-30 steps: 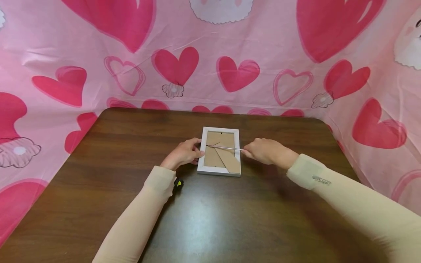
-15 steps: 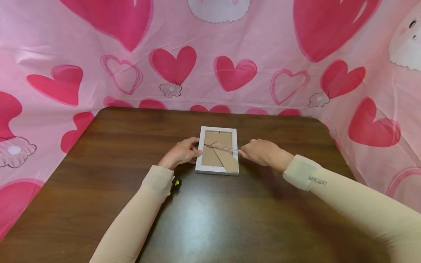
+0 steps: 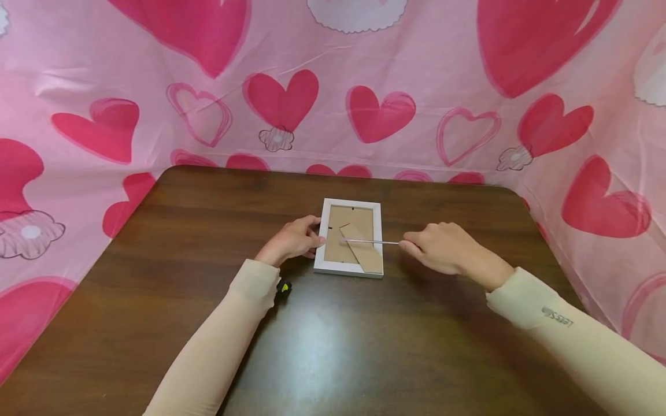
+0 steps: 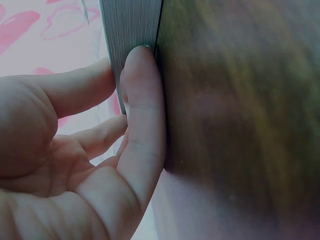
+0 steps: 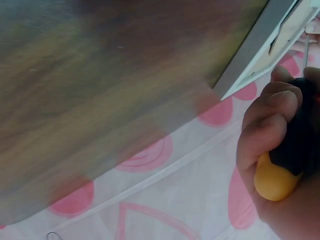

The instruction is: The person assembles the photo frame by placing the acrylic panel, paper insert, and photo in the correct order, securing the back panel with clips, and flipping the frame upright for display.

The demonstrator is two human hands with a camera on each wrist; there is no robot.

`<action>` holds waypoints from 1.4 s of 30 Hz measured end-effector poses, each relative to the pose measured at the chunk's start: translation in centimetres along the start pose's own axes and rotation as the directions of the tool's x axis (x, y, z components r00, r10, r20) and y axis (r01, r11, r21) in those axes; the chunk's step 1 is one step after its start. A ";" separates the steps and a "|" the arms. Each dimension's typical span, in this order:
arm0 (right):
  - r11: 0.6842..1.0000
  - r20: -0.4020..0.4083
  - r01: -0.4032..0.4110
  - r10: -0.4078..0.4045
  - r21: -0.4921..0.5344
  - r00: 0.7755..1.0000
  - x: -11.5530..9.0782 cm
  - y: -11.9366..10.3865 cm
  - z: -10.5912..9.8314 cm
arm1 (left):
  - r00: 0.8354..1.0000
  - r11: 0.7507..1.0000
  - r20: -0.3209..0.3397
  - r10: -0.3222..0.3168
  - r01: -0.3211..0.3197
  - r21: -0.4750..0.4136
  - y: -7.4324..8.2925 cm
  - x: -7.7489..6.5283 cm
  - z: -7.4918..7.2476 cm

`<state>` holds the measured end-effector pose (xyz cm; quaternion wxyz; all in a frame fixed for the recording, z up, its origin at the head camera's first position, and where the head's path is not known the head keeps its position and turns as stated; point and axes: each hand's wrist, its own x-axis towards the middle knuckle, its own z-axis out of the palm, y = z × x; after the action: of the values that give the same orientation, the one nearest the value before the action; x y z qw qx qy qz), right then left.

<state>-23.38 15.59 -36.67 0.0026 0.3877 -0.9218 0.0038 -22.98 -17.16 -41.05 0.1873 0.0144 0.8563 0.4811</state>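
A white picture frame (image 3: 347, 268) lies face down on the table, its brown backing board (image 3: 359, 216) showing. A cardboard stand leg (image 3: 364, 257) slants across that board. My left hand (image 3: 292, 238) grips the frame's left side, thumb at the top edge. In the left wrist view its fingers (image 4: 145, 110) lie along the frame's side wall. My right hand (image 3: 442, 247) is curled round a screwdriver, whose black and yellow handle (image 5: 290, 155) shows in the right wrist view. The screwdriver's thin metal shaft (image 3: 374, 241) reaches left over the stand leg. Small dark tabs (image 3: 330, 228) sit along the backing's edge.
The dark wooden table (image 3: 208, 219) has a far edge close to a pink heart-print cloth (image 3: 385, 52), which hangs behind and on both sides. A small black and yellow-green item (image 3: 284, 288) is at the left cuff.
My right hand has moved right and slightly nearer, drawing the screwdriver tip from the backing's left edge to over the stand leg. The left hand keeps its grip on the frame.
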 end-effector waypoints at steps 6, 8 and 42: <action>0.996 -0.124 0.081 -0.086 -0.043 0.989 -1.8 0.1 0.6 | 1.000 1.000 0.002 0.009 -0.009 -0.006 0.0 0.0 0.0; 0.992 -0.172 0.109 -0.118 -0.060 0.978 -2.0 0.0 0.7 | 1.000 1.000 0.001 0.010 -0.010 -0.005 0.0 0.0 0.0; 0.972 -0.334 0.184 -0.224 -0.149 0.916 -3.7 -0.8 2.2 | 1.000 1.000 0.014 0.008 -0.008 -0.028 0.2 -0.4 0.0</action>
<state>-20.24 17.61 -38.91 0.1882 0.4742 -0.8599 0.0191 -22.60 -17.13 -40.75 0.1916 0.0187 0.8482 0.4934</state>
